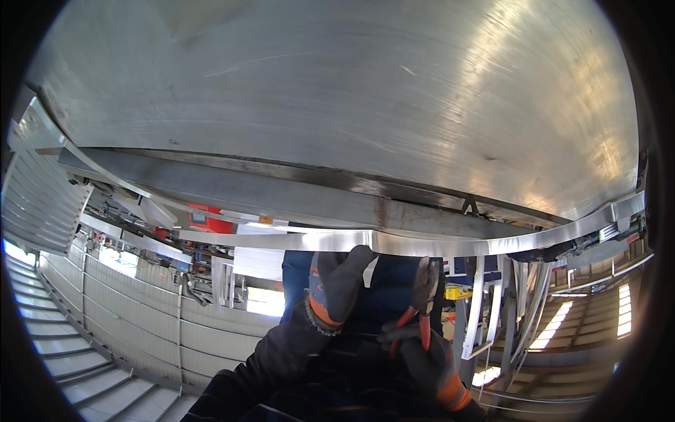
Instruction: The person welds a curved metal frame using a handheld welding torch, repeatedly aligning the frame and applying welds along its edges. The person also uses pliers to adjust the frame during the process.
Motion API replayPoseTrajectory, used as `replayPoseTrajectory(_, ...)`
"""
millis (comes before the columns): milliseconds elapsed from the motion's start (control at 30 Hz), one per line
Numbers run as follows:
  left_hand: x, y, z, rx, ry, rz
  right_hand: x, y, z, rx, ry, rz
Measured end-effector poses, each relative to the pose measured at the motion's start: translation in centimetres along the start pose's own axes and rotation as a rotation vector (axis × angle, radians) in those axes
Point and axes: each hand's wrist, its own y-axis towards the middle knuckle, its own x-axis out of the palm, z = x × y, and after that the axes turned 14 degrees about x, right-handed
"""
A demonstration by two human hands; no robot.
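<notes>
A long, shiny metal strip (436, 245) runs across in front of me, with a step or joint near its middle. My left hand (337, 283), in a dark grey glove with an orange cuff, is closed at the strip's lower edge, the thumb lying against it beside the joint; some of its fingers are hidden. Lower and to the right, my right hand (430, 362), gloved alike, is wrapped round the red handles of a pair of pliers (425, 302). Their worn metal jaws point up toward the strip, just below it.
A large, scratched metal sheet (337, 91) fills the far side, above a grey beam (232, 184). Upright metal profiles (478, 309) and a yellow object (458, 292) stand at the right. A red box (209, 220) and cluttered shelving lie at the left.
</notes>
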Motion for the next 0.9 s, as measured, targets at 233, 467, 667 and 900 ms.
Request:
replayPoseTrajectory(233,-0.3,0.8,0.7,0.269,0.42,-0.141,-0.3,1.3,0.2,-0.111,0.072,-0.082)
replayPoseTrajectory(467,-0.8,-1.5,1.5,-0.098,0.007,0.105,-0.6,2.3,1.4,-0.122,0.076,-0.064)
replayPoseTrajectory(667,-4.9,-3.1,2.9,0.655,0.643,0.094,0.7,3.0,2.8,-0.179,0.181,-0.071)
replayPoseTrajectory(900,-5.6,1.0,1.5,0.842,1.018,-0.046,2.6,3.6,4.3,-0.226,0.163,-0.071)
